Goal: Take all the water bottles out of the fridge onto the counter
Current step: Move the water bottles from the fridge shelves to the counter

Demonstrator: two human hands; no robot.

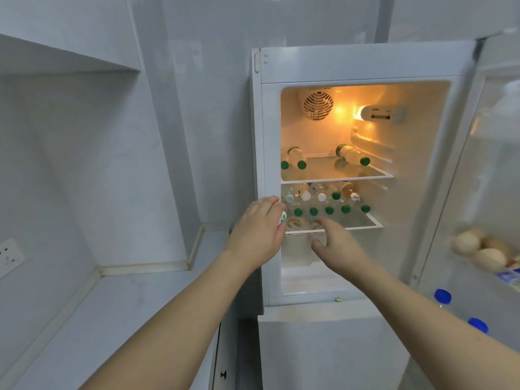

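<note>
A white fridge (349,66) with its door swung open to the right stood right of centre in the frame, its cavity lit warm yellow by a lamp at the upper right of the interior, beside a round white fan grille (318,105). On the upper glass shelf (337,178) lay three clear plastic water bottles with green caps on their sides — two at the left (295,157) and one tilted at the right (353,154). The lower glass shelf (363,225) was crowded with more clear bottles (329,204) lying caps forward, a front row of green caps and behind it several white caps and one bottle of amber liquid (349,190). The left hand (257,229) reached in at the left edge of that lower shelf, its fingers curled round the end of a bottle there, only a bit of green and white showing past the fingertips. The right hand (334,240) hovered just below the front lip of the same shelf, fingers loosely spread and holding nothing; the two hands were close but apart. In the lower left of the frame ran a pale grey stone worktop (118,311), bare where it showed, with a wall socket (8,256) at the far left edge. In the door at the right edge sat pale eggs (478,249) and — lower down — two blue bottle caps (443,296).
</note>
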